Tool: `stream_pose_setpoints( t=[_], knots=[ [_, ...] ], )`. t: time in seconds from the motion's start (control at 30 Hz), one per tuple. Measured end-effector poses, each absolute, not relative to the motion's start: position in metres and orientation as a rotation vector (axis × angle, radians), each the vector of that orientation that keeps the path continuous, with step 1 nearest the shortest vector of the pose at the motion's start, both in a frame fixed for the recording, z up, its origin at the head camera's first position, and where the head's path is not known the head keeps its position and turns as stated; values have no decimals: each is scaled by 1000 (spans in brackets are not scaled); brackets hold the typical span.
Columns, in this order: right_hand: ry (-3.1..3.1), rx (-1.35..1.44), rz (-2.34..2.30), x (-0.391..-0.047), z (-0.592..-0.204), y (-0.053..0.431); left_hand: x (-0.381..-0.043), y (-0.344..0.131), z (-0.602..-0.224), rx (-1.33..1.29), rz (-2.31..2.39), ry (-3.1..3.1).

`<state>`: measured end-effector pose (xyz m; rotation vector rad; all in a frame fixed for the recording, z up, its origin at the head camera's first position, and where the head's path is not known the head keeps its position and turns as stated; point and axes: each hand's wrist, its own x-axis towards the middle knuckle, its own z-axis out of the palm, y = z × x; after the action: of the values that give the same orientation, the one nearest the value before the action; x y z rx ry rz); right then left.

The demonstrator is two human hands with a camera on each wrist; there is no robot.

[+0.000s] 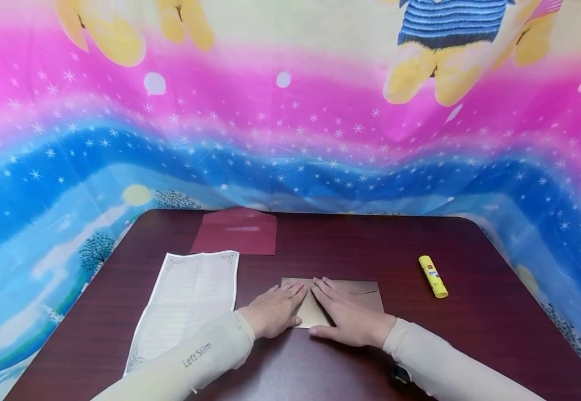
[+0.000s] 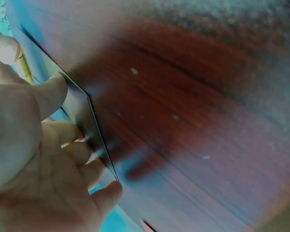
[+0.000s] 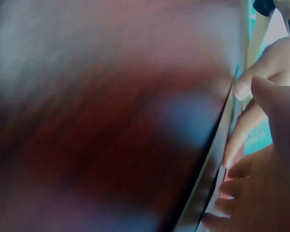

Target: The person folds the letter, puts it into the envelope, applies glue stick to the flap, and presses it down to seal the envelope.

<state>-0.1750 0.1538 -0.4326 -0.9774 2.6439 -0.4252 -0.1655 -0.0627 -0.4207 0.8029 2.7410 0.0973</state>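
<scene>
Touching gold envelope (image 1: 314, 313) | left hand (image 1: 274, 312), right hand (image 1: 348, 318) | left sleeve (image 1: 205, 359): "LetsSlim"

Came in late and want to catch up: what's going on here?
A person has both hands spread over a gold-brown envelope on the dark table, the left hand and right hand side by side with fingers resting on it. To the left lies a lined sheet of paper with a decorative border, and beyond that a red envelope. A yellow glue stick lies off to the right, with neither hand on it.
</scene>
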Motion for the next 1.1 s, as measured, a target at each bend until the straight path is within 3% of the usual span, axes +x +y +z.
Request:
stream_pose_setpoints(
  t=[1.1],
  knots=[
    [2648,-952,-275,-175,-426,195,-166,-63,-422,784,86,2737]
  ],
)
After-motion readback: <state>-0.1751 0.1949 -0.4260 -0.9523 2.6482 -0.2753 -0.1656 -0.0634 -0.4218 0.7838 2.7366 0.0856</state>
